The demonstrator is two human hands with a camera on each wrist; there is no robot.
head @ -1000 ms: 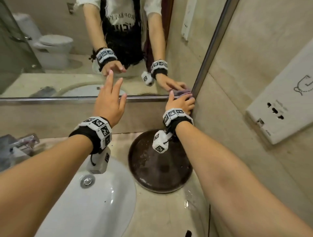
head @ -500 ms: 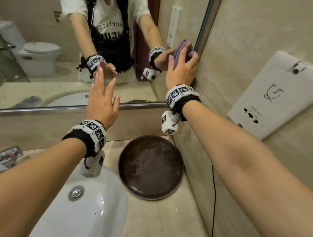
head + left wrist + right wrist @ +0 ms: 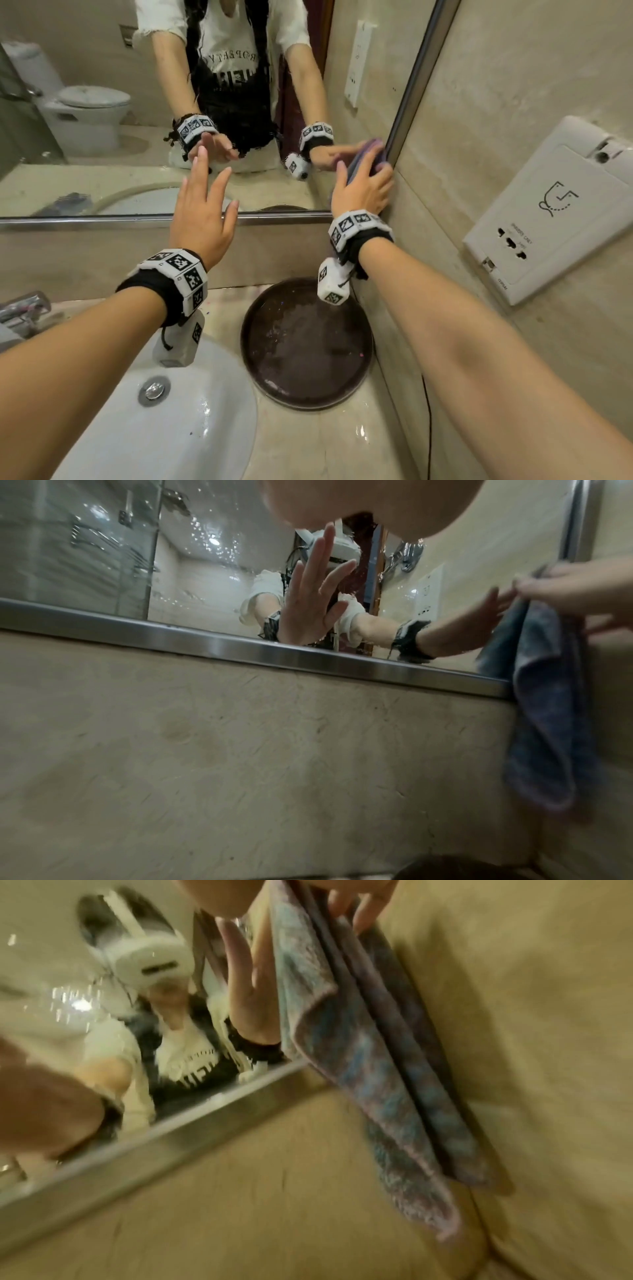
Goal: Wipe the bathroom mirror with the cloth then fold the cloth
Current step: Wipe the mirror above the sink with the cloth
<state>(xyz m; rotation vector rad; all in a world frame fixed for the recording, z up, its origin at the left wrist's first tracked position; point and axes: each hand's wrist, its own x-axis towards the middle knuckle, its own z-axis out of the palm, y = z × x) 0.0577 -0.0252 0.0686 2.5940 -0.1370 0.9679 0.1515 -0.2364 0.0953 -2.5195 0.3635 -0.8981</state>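
Two hands are raised in front of the bathroom mirror [image 3: 102, 102]. Going left to right: a chrome faucet [image 3: 24, 306] sits at the left edge of the counter, next to the white sink basin [image 3: 191, 428] with its metal drain [image 3: 154, 390]. My left hand [image 3: 202, 212] is held up over the mirror's lower metal frame [image 3: 240, 647], fingers straight and spread, holding nothing; whether the fingertips touch the glass cannot be determined. A round dark tray [image 3: 306, 346] rests on the counter between the basin and the side wall, below my right wrist.

My right hand [image 3: 363, 192] presses the cloth [image 3: 368, 157] against the glass at the mirror's right edge, close to the vertical frame [image 3: 411, 85]. My fingers lie over the cloth and curl round its folds. In the wrist views the cloth [image 3: 359, 1069] is blue-grey with a purplish tint; it hangs down in several folds past the lower frame and in front of the beige wall. On the side wall to the right, a white shaver socket plate [image 3: 555, 212] is mounted, well apart from the cloth.
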